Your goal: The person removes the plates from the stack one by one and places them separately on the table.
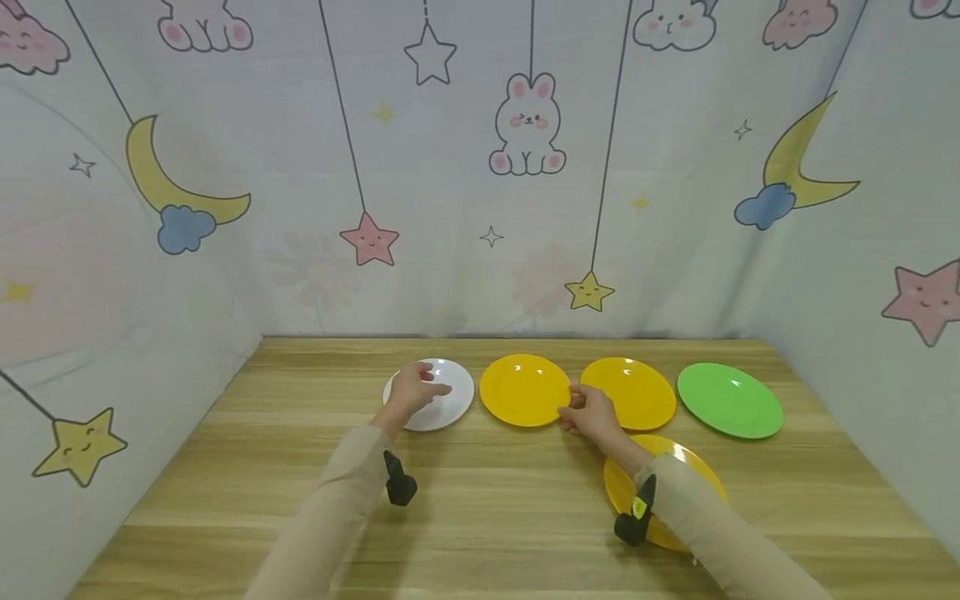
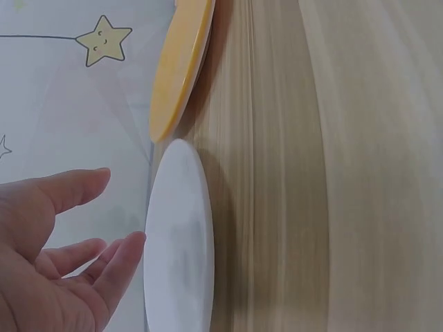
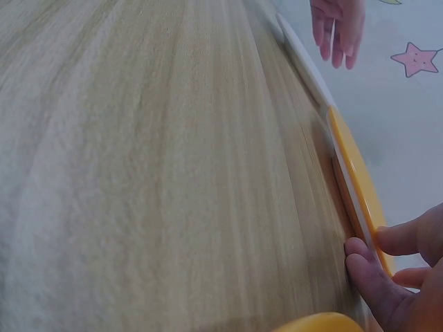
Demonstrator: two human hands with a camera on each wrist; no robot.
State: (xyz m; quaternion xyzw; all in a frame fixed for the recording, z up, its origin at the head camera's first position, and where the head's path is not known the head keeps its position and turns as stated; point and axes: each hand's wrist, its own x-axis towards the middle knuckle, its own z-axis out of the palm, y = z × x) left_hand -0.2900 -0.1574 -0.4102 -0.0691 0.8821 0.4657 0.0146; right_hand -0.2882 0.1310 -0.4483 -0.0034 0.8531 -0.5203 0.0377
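My left hand hovers over the white plate, thumb and fingers spread apart. In the left wrist view a gap shows between the thumb and the fingers, with nothing held there. My right hand pinches the right rim of the left yellow plate. In the right wrist view the thumb lies on top of this yellow plate's rim, and fingers reach under it. Another yellow plate lies just beyond the right hand, and a third yellow plate is partly hidden under the right forearm.
A green plate lies at the right end of the back row. All the plates are on a wood-grain table. Behind the table hangs a printed cloth with stars, moons and rabbits, which also covers both sides.
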